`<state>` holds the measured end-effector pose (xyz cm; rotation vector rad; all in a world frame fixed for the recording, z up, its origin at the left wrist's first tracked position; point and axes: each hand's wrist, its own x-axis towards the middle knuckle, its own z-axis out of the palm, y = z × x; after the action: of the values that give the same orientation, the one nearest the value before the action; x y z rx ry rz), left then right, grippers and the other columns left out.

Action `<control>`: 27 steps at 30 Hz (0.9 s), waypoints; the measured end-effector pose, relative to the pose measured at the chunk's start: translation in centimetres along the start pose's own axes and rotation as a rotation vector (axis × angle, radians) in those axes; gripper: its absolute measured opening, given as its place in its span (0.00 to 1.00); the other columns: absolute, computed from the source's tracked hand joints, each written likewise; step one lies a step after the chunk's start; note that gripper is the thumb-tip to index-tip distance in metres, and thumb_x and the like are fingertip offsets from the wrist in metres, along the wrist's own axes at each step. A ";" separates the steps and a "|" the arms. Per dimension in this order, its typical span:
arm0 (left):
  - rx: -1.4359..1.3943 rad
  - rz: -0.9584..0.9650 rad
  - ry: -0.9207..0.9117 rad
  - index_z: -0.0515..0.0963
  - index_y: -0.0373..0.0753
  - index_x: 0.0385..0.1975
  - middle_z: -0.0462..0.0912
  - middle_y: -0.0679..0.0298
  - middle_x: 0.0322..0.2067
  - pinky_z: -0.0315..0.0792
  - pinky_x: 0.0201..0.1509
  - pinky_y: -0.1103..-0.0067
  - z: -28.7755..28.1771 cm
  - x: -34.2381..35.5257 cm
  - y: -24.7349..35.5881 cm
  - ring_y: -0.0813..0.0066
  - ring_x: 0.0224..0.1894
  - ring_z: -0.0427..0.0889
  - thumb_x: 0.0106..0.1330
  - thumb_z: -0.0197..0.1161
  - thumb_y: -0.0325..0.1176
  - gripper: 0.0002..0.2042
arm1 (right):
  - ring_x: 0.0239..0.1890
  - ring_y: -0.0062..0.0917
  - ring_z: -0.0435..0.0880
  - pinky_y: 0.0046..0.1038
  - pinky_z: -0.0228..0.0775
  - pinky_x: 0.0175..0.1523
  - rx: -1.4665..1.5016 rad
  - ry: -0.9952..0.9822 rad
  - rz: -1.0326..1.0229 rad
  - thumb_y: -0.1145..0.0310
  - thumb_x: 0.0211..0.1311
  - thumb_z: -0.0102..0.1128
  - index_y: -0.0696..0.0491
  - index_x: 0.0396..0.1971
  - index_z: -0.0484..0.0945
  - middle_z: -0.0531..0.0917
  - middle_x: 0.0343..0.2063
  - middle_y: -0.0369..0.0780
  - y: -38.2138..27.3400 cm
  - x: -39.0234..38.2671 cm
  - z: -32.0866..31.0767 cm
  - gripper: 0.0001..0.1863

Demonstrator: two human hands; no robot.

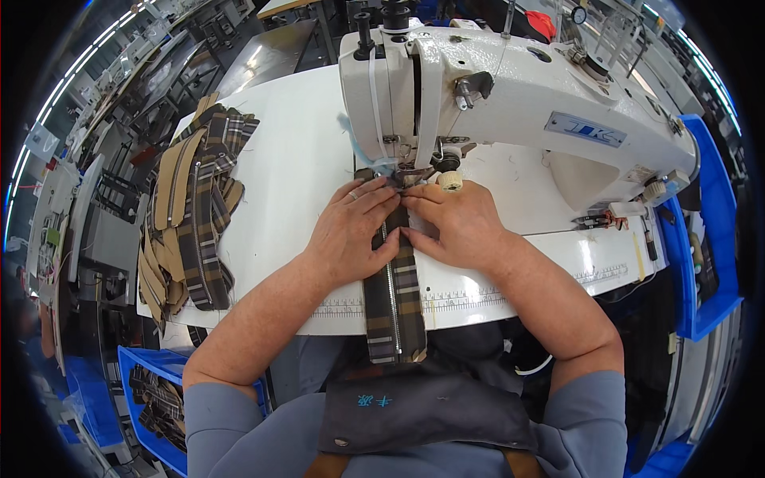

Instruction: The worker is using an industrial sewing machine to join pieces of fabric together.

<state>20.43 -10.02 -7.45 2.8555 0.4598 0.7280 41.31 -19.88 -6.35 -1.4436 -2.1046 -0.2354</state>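
A long plaid fabric strip with a zipper (pixel 390 303) runs under the needle area of a white sewing machine (pixel 486 88) and hangs over the table's front edge towards my lap. My left hand (pixel 351 227) lies with its fingers stretched out over the strip's left side, just before the presser foot. On the other side my right hand (pixel 458 223) rests with fingers apart, its index fingertip close to the foot and its thumb on the strip's edge. Both thumb tips come near each other across the fabric. The hands partly hide the strip and its far end.
A pile of plaid and tan zippered pieces (pixel 195 203) covers the table's left side. Blue bins (pixel 709 239) stand at the right and lower left. Along the white table's (pixel 287 159) front runs a printed ruler (pixel 470 300). Small tools (pixel 602 221) lie right of the machine.
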 end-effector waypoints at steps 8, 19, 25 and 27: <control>-0.046 -0.020 0.022 0.81 0.29 0.55 0.82 0.50 0.58 0.73 0.71 0.63 0.2 0.1 0.3 0.53 0.62 0.81 0.62 0.67 0.38 0.24 | 0.40 0.34 0.85 0.37 0.80 0.41 -0.037 0.015 -0.005 0.57 0.50 0.72 0.55 0.38 0.87 0.87 0.36 0.37 0.0 0.0 -0.3 0.19; -0.087 -0.040 0.000 0.81 0.29 0.55 0.82 0.47 0.58 0.80 0.64 0.66 -0.3 -0.1 0.6 0.51 0.61 0.82 0.58 0.69 0.31 0.23 | 0.42 0.35 0.87 0.36 0.81 0.45 -0.021 -0.016 0.015 0.57 0.51 0.71 0.55 0.41 0.87 0.88 0.42 0.38 0.0 -0.4 0.4 0.21; -0.104 -0.058 0.017 0.82 0.28 0.52 0.82 0.50 0.57 0.81 0.61 0.67 0.1 0.1 0.4 0.54 0.61 0.83 0.60 0.68 0.33 0.22 | 0.39 0.34 0.83 0.37 0.78 0.38 -0.008 0.085 -0.030 0.58 0.50 0.71 0.54 0.35 0.85 0.83 0.34 0.38 0.2 -0.3 0.7 0.16; -0.133 -0.078 0.034 0.83 0.30 0.52 0.83 0.48 0.57 0.81 0.61 0.68 0.0 0.4 0.5 0.52 0.56 0.86 0.57 0.70 0.29 0.21 | 0.43 0.35 0.86 0.36 0.81 0.46 0.009 0.000 0.004 0.60 0.52 0.71 0.56 0.42 0.87 0.88 0.41 0.38 0.2 -0.2 0.4 0.19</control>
<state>20.89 -10.40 -7.19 2.6900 0.5050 0.7641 41.40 -19.78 -6.77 -1.4424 -2.0999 -0.2248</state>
